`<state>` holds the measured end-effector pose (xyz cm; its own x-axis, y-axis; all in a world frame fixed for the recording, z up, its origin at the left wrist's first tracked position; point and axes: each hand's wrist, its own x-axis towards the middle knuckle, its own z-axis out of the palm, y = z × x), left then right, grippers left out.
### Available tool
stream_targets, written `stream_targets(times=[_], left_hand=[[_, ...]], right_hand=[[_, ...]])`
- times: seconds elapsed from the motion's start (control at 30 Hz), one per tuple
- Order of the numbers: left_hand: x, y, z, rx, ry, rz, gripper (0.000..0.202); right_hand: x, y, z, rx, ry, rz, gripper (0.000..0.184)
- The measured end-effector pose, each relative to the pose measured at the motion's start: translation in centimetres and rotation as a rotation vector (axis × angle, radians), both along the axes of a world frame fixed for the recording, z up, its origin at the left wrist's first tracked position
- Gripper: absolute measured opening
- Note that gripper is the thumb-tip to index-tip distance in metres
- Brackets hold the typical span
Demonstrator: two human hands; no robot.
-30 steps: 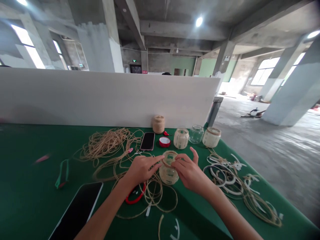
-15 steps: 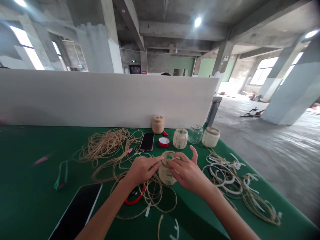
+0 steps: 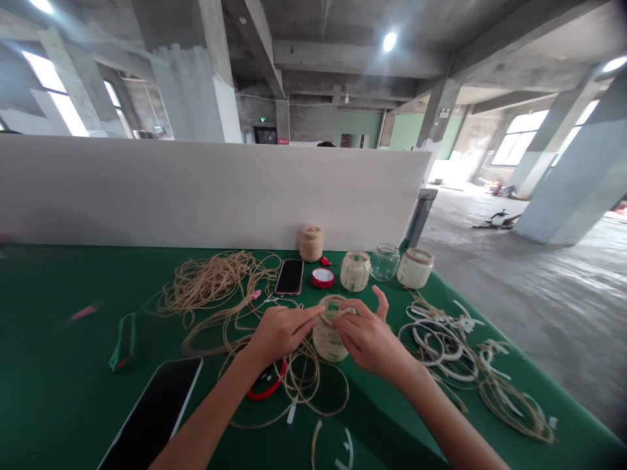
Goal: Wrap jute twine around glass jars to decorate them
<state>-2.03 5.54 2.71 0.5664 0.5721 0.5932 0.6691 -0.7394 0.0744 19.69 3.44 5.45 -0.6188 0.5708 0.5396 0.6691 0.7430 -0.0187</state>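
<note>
In front of me stands a jar [image 3: 329, 344], its glass covered with pale strips and a ring of twine about its neck. My left hand [image 3: 281, 329] grips the jar's left side at the rim, index finger stretched along the twine. At the rim's right side, my right hand [image 3: 365, 336] has thumb and index finger pinched on the twine, its little finger raised. The fingers hide part of the neck. Loose loops of twine [image 3: 318, 385] lie under and beside my left wrist, over a red roll of tape [image 3: 267, 393].
Behind stand a wrapped jar [image 3: 355, 271], a clear jar [image 3: 385, 263], another wrapped jar [image 3: 415, 268] and a twine spool [image 3: 311, 244]. A phone [image 3: 289, 277], red tape roll [image 3: 323, 279], twine heap [image 3: 210, 284], green cutter [image 3: 122, 343], tablet [image 3: 151, 414] and scraps [image 3: 441, 346] surround my hands.
My right fingers have shifted slightly right along the jar's rim, uncovering more of its opening. The left hand stays at the rim. The view has moved very slightly.
</note>
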Motion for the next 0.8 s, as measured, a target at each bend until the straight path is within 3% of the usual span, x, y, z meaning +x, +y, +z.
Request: stream_targets(times=[0.27, 0.8], left_hand=[[0.6, 0.1, -0.7, -0.025, -0.060, 0.013, 0.025], [1.0, -0.7, 0.3, -0.134, -0.003, 0.085, 0.026]], right_hand=[[-0.1, -0.6, 1.1, -0.036, 0.017, -0.067, 0.014], [-0.3, 0.9, -1.0, 0.187, -0.095, -0.025, 0.014]])
